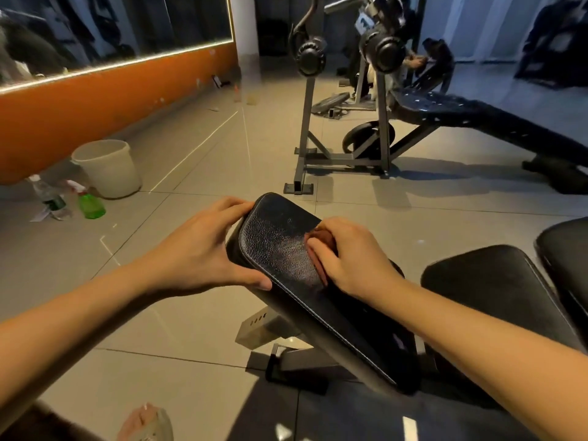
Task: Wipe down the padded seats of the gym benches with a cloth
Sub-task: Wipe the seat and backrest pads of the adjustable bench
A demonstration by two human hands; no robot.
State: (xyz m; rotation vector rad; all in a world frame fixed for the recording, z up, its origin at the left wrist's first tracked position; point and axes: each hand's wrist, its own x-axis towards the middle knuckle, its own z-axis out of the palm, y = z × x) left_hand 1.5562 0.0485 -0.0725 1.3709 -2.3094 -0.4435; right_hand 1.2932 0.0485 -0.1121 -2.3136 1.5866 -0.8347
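Note:
A black padded bench pad [280, 243] runs from the lower right up to the middle of the view, with a damp shine near its far end. My left hand [203, 249] grips the pad's left edge, fingers over the far corner and thumb on the near side. My right hand [346, 256] presses a small reddish-brown cloth [321, 249] onto the pad's right side, fingers curled over it. Most of the cloth is hidden under that hand. A second black padded seat [496, 291] lies to the right, and a third pad [569, 249] shows at the right edge.
A white bucket [108, 167], a green spray bottle [90, 205] and a clear water bottle [47, 195] stand on the tiled floor at left by the orange wall. A barbell rack [343, 100] and a decline bench [477, 119] stand ahead. My foot [146, 421] shows below.

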